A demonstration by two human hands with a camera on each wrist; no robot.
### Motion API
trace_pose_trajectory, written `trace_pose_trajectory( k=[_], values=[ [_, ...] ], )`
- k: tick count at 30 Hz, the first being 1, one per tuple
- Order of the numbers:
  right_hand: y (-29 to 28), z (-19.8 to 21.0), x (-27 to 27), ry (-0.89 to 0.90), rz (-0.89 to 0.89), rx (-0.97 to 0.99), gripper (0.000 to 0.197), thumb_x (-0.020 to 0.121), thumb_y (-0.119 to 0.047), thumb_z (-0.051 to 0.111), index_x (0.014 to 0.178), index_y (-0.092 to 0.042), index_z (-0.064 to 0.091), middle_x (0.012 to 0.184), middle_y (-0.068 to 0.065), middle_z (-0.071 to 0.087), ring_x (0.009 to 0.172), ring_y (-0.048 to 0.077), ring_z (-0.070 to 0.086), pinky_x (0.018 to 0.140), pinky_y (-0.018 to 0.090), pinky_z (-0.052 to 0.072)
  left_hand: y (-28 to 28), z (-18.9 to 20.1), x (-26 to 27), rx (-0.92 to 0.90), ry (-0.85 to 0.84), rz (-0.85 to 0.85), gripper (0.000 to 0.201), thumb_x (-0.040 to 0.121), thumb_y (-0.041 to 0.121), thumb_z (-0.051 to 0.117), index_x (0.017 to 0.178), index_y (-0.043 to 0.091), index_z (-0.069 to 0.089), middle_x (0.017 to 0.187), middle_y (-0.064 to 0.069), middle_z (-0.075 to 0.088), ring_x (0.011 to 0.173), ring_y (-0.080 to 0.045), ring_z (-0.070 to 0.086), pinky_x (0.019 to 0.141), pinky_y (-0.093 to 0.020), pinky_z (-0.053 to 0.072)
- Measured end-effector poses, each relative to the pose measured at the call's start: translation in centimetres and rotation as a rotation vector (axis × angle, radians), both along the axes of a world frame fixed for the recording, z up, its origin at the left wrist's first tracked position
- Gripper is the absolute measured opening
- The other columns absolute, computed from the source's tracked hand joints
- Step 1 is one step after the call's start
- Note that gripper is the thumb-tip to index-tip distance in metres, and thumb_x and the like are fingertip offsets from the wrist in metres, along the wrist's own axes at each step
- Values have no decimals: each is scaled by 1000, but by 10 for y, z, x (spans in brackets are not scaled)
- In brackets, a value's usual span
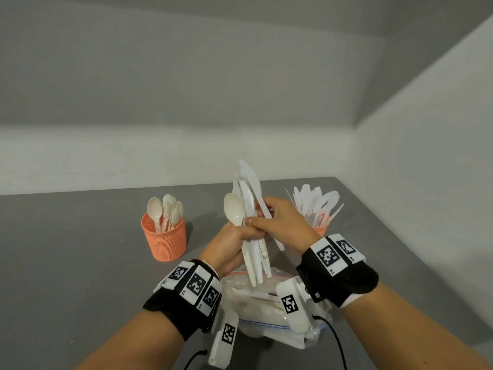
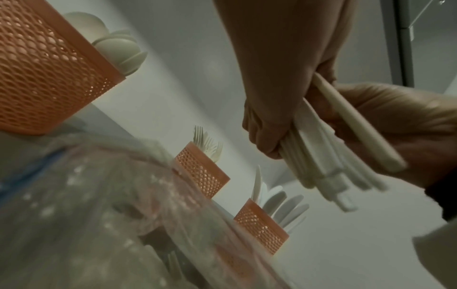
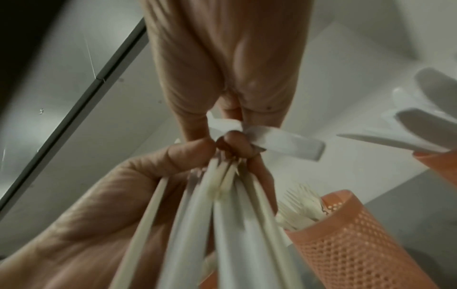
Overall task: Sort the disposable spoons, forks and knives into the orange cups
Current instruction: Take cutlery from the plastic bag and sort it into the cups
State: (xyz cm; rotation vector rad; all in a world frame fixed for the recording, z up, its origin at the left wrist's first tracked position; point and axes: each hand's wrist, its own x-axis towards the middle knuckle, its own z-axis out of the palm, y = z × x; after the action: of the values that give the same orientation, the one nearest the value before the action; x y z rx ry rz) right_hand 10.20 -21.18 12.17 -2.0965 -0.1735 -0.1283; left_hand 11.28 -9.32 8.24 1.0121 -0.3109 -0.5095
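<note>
Both hands are together above the table [image 1: 80, 263], working one bundle of cutlery [image 1: 253, 236]. Left hand [image 1: 232, 244] is wrapped round the handles of the bundle, which stands roughly upright, heads up; a cream spoon [image 1: 234, 209] sits at its left edge and white knives fan out at the top. Right hand [image 1: 282, 222] pinches a single white knife [image 1: 262, 206] out of the bundle, thumb and fingers curled round it; in the right wrist view its handle [image 3: 284, 143] sticks out sideways past the fingers. Spoon cup [image 1: 164, 237], orange mesh, stands left of the hands with several cream spoons in it. Knife cup [image 1: 320, 228] stands to the right, mostly hidden behind the right hand, packed with white knives. Fork cup [image 2: 201, 172] shows only in the wrist views, between the other two, holding forks, tines up. A clear zip bag [image 1: 256, 305] with more cutlery lies on the table directly under the wrists.
</note>
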Motion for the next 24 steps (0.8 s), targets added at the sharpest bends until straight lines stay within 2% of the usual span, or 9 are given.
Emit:
trace_pose_trajectory(
  k=[2,3,5,8,10,14,16,19,24],
  values=[
    [1,-3,2,12,-51,39,8,83,-8,59,76,-6,62,63,-3,56,55,5,52,56,16,45,0,0,2,14,11,11,39,81,-18,41,111,-1,59,89,-13,71,83,-22,69,84,-38,56],
    [1,-4,3,28,-72,65,12,85,-8,54,82,0,62,66,2,57,56,7,53,56,18,45,0,-1,4,21,19,21,35,84,-15,43,113,-2,59,91,-16,69,86,-25,68,89,-44,54],
    [1,-7,4,79,-92,156,16,88,-9,48,86,1,60,67,2,58,52,2,53,52,15,44,-1,-2,6,51,22,35,27,87,-4,50,112,-2,60,96,-24,62,90,-31,62,95,-52,46],
    [-2,-9,3,155,-94,326,20,91,-9,41,80,-9,58,60,-6,58,47,-2,54,47,12,42,-4,-3,9,69,36,74,19,94,8,48,106,3,63,82,-15,63,73,-23,64,68,-37,55],
    [-4,-11,2,177,-106,396,20,93,-12,39,83,-12,56,58,-9,58,48,-1,54,46,11,42,-7,-5,12,42,67,87,20,95,12,50,107,3,63,77,-12,64,67,-22,62,58,-34,54],
    [-4,-17,6,179,-140,425,22,94,-16,38,104,-7,56,86,5,64,76,14,63,63,20,52,-12,-9,16,17,91,125,22,93,10,53,112,3,63,87,-13,70,78,-24,68,68,-35,56],
    [-7,-17,9,159,-151,461,22,93,-15,38,104,-7,55,85,7,63,79,19,62,71,26,53,-14,-8,18,10,83,135,21,94,8,52,111,1,62,88,-13,71,80,-23,70,72,-36,58],
    [-24,-11,19,87,-208,458,16,94,-15,37,86,-13,50,76,6,55,75,20,56,78,35,47,-13,-4,23,44,53,151,19,95,2,44,86,4,61,75,-12,57,66,-21,57,66,-33,49],
    [-81,10,34,-165,-387,419,10,97,-5,30,102,-8,39,78,1,55,72,12,58,75,25,47,-6,-7,35,73,2,136,46,96,9,44,58,17,69,60,-3,52,51,-14,49,64,-28,32]
  ],
)
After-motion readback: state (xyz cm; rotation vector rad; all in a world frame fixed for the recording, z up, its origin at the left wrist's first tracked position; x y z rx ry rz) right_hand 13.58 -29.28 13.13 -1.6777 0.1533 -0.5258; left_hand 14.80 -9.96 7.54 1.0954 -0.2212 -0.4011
